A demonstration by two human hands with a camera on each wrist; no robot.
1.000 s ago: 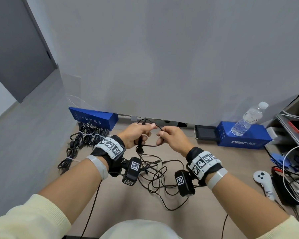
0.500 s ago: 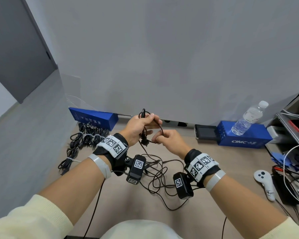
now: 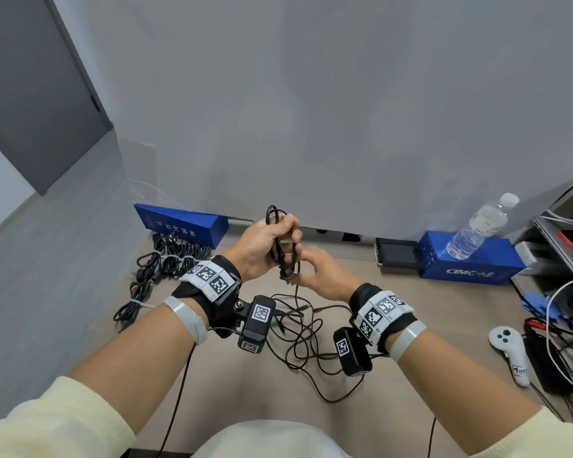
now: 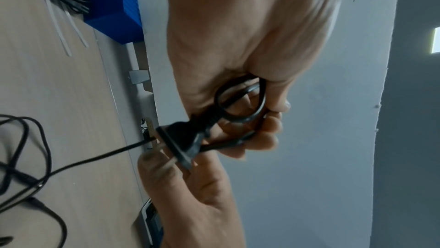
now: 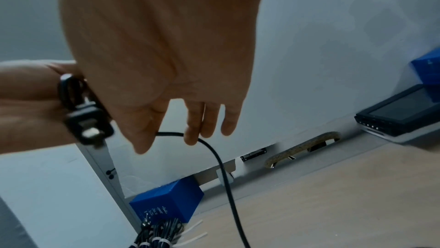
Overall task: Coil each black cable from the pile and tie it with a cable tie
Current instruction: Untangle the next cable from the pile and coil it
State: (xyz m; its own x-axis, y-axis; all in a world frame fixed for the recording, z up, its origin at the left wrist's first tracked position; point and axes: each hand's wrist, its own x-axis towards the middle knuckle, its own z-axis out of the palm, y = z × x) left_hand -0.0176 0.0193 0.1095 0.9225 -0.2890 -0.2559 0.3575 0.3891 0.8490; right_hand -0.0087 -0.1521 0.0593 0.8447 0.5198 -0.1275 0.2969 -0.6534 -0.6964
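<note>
1. While the left hand (image 3: 262, 247) grips the first small loops of a thin black rubber cable (image 3: 276, 238) above the wooden desk's far edge, its slack trails down onto the desk.
2. Left wrist view: fingers (image 4: 269, 124) curl round loop and black two-pin plug (image 4: 183, 143).
3. Right wrist view: the right hand (image 5: 166, 60) pinches the cable's free run; coiling has just begun, and I'd say another turn comes next.

The black cable (image 3: 280, 239) stands folded into a few narrow loops, upright in the grip of the left hand (image 3: 258, 247), with its flat two-pin plug (image 4: 177, 143) hanging just below the loops. From there one strand runs through the fingers of the right hand (image 3: 325, 276) and drops to the loose tangle (image 3: 298, 335) on the bench. Left of that tangle lie the tied bundles (image 3: 166, 262), each cinched with a white cable tie (image 5: 157, 241).
</note>
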